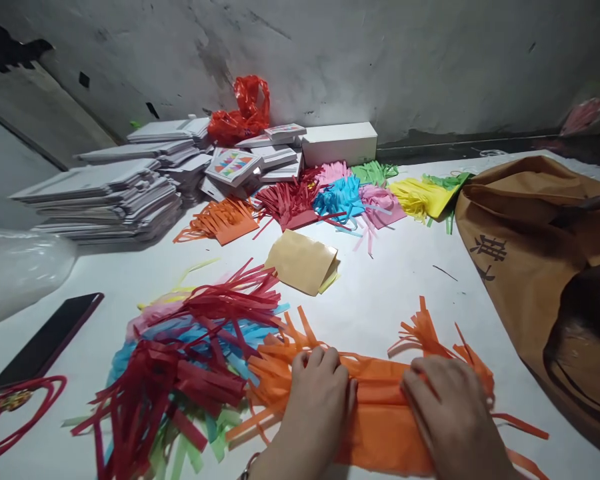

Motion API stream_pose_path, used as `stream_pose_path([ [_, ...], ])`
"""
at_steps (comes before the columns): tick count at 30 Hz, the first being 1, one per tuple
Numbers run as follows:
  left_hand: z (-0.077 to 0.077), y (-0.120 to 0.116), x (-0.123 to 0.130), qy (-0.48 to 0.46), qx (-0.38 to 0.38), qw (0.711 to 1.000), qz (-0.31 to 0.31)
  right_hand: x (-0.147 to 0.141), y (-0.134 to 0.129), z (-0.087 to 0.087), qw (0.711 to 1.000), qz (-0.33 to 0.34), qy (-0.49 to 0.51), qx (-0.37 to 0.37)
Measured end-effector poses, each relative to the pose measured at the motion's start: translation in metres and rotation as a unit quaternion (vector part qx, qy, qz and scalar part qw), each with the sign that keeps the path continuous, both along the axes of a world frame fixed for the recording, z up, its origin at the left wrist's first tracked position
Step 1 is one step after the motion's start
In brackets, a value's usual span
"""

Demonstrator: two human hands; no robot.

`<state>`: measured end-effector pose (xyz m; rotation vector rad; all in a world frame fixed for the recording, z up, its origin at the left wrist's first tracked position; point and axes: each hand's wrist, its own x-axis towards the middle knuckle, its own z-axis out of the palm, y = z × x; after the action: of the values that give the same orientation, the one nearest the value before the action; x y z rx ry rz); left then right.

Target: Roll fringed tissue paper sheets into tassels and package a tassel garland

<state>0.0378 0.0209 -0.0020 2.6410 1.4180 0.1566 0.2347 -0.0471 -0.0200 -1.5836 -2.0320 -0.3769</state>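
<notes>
An orange tissue paper tassel sheet (pixel 390 440) with fringed ends lies spread on the white table near me, a raised fold running across its middle. My left hand (pixel 316 403) curls over the fold on its left side, fingers bent and pressed onto the paper. On the right side, my right hand (pixel 450 407) grips the same fold, its fingertips partly hidden. Orange fringe sticks out beyond both hands. Close by on the left lies a heap of fringed tissue tassels (pixel 180 367) in dark red, blue, pink, yellow and green.
A tan paper packet (pixel 303 261) lies mid-table. Behind it are folded tassels (pixel 340 200) in several colours, white boxes (pixel 340 143), a red plastic bag (pixel 243 113) and stacked flat white packs (pixel 105 200). A phone (pixel 47 340) with red cord is left; a brown bag (pixel 535 267) is right.
</notes>
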Motion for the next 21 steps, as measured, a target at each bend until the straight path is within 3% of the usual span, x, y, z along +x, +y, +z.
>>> stream_pose_path([
  [3,0.0,0.001,-0.002,-0.014,-0.011,1.0,0.003,-0.011,-0.003,-0.004,0.992,0.109,0.059,-0.004],
  [6,0.0,0.001,-0.008,-0.068,0.007,0.998,0.006,-0.016,-0.003,-0.012,0.992,0.103,0.074,-0.016],
  [9,-0.004,0.0,-0.016,-0.139,0.045,0.987,-0.071,-0.015,-0.001,-0.013,0.993,0.099,0.062,0.013],
  [12,-0.008,-0.003,-0.021,-0.14,0.045,0.979,-0.139,-0.017,0.002,-0.006,0.993,0.101,0.067,-0.006],
  [16,-0.01,-0.005,-0.022,-0.143,0.018,0.978,-0.147,-0.028,0.006,-0.001,0.993,0.099,0.063,-0.015],
  [21,-0.012,-0.005,-0.025,-0.135,0.031,0.977,-0.162,-0.025,0.0,-0.012,0.992,0.111,0.054,0.011],
])
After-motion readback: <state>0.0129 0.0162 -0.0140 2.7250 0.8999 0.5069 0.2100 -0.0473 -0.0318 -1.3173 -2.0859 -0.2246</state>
